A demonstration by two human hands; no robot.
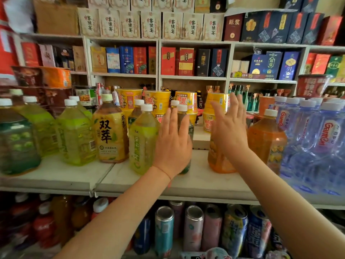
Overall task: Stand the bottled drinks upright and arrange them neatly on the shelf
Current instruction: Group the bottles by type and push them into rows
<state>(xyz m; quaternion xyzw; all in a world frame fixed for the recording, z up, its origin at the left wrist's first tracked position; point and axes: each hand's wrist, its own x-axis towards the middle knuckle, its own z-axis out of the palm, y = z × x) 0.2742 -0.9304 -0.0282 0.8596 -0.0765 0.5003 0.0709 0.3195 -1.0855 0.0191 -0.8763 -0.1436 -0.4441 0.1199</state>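
Note:
Bottled drinks stand upright on the white shelf. My left hand is spread flat in front of a pale tea bottle, fingers apart, gripping nothing. To its left stand a green tea bottle and a yellow tea bottle. My right hand is open with spread fingers in front of an orange juice bottle, mostly hiding it. A second orange juice bottle stands to the right. Whether either palm touches its bottle I cannot tell.
Large green bottles fill the shelf's left end, clear blue water bottles the right. Yellow noodle cups stand behind. A gap of bare shelf lies between my hands. Cans lie on the lower shelf. Boxed goods fill the upper shelves.

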